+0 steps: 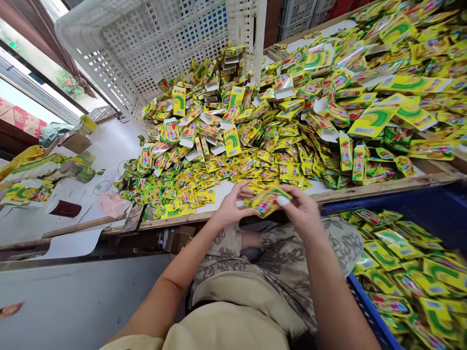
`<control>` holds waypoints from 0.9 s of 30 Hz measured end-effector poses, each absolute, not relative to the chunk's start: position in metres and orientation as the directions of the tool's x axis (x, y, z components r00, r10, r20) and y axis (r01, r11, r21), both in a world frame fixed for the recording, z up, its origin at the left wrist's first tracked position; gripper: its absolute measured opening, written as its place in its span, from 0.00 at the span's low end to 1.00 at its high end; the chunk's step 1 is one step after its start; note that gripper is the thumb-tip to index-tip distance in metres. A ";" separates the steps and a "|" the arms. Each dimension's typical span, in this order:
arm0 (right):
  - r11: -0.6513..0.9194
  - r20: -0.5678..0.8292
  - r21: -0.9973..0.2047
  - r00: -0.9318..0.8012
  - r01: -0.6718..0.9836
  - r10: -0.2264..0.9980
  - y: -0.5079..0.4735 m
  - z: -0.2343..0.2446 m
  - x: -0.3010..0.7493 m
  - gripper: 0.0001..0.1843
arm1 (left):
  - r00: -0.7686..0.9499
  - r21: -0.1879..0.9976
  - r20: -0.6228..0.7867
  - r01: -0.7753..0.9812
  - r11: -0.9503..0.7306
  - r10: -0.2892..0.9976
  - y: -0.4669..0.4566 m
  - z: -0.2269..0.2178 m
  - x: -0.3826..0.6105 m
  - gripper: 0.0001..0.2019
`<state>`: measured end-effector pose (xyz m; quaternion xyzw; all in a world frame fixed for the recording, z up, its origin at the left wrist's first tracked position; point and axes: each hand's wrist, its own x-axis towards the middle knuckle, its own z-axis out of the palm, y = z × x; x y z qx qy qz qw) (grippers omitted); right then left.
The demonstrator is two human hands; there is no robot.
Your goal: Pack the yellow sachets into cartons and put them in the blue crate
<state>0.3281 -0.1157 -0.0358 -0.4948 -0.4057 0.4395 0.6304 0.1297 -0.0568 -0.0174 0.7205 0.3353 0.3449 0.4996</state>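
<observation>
A small yellow printed candy box (268, 201), slightly blurred, is held between my hands just above the table's front edge. My left hand (233, 206) has its thumb and fingers on the left end of the box. On the other end, my right hand (302, 210) grips with its thumb on the near face. Past my hands lie heaped small yellow and green wrapped packets (251, 165). Many yellow boxes (232, 141) are mixed in, some with white flaps standing open. Whether packets are inside the held box cannot be seen.
A white plastic basket (124, 53) lies tipped at the back, its contents spilling toward me. A blue crate (372, 311) of yellow boxes stands at my right. A wooden strip (350, 194) edges the table. Left are a dark red cup-like object (64, 209) and a glass jar (84, 172).
</observation>
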 end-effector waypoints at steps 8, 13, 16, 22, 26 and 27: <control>0.473 0.099 -0.761 0.640 -0.445 0.762 -0.175 -0.072 0.374 0.17 | 0.308 0.673 0.346 0.577 -0.463 0.886 -0.051 -0.020 0.074 0.12; 0.020 0.029 -0.916 -0.017 -0.400 0.999 -0.129 -0.055 0.302 0.15 | 0.024 0.407 0.298 0.901 -0.149 0.954 -0.044 -0.027 0.031 0.21; 0.030 0.053 -0.995 -0.237 -0.100 0.970 -0.093 -0.037 0.258 0.12 | 0.065 0.429 0.229 0.889 -0.160 0.971 -0.043 -0.038 0.027 0.13; 0.302 0.080 -0.694 -0.346 0.654 0.935 -0.044 -0.035 0.197 0.23 | 0.094 0.564 0.341 0.775 -0.284 0.935 -0.035 -0.035 0.030 0.09; 0.285 0.013 -0.517 -0.326 0.807 0.945 -0.028 -0.039 0.183 0.25 | -0.180 0.477 0.403 0.878 -0.038 0.897 -0.023 -0.017 -0.014 0.19; 0.281 0.000 -0.505 -0.325 0.816 0.946 -0.026 -0.039 0.183 0.25 | -0.252 0.444 0.384 0.894 0.062 0.888 -0.020 -0.015 -0.027 0.22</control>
